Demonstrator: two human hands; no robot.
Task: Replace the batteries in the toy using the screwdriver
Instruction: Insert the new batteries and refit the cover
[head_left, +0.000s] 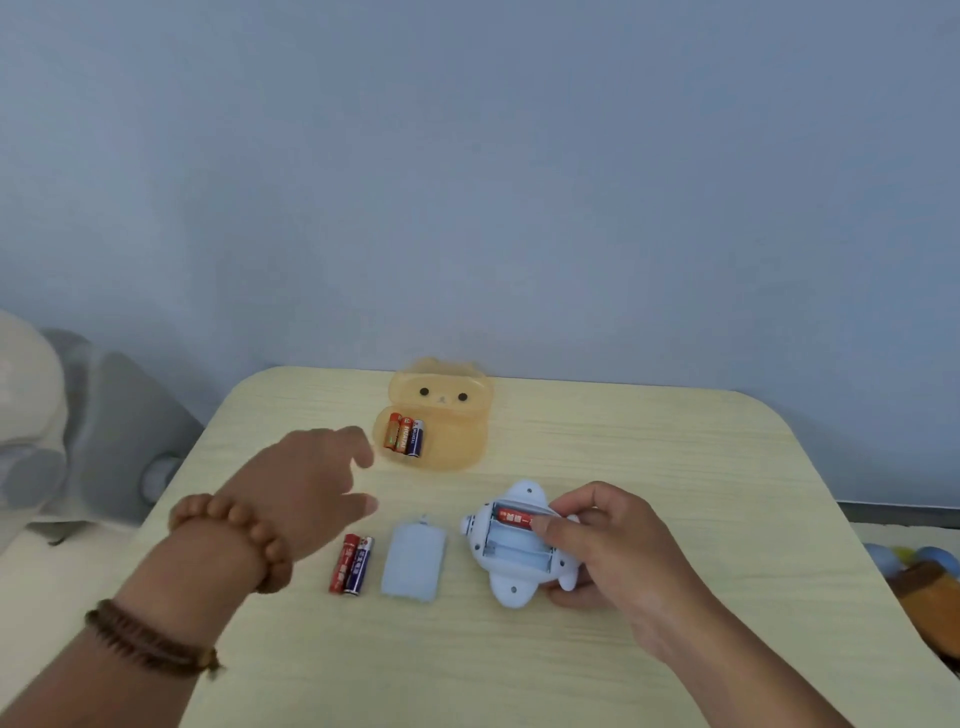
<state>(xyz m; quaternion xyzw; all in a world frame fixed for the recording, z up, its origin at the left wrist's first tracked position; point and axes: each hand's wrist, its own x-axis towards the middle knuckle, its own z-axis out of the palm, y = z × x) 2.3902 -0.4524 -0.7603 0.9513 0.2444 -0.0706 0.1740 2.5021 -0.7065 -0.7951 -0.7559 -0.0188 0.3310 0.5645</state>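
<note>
A pale blue toy (511, 558) lies underside up on the table, its battery bay uncovered, with one red battery (517, 518) in the top slot. My right hand (613, 551) grips the toy's right side, a fingertip on that battery's end. The blue battery cover (414, 562) lies left of the toy. Two batteries (352, 564), one red and one blue, rest left of the cover. My left hand (306, 483) hovers open above the table, fingers spread toward an orange bear-shaped box (457, 436) that holds three batteries (404, 434). No screwdriver is in view.
The light wooden table (675, 457) stands against a blue wall. A grey and white plush (67, 426) sits off the table's left edge. Coloured soft items (919, 577) lie past the right edge. Bead bracelets circle my left wrist.
</note>
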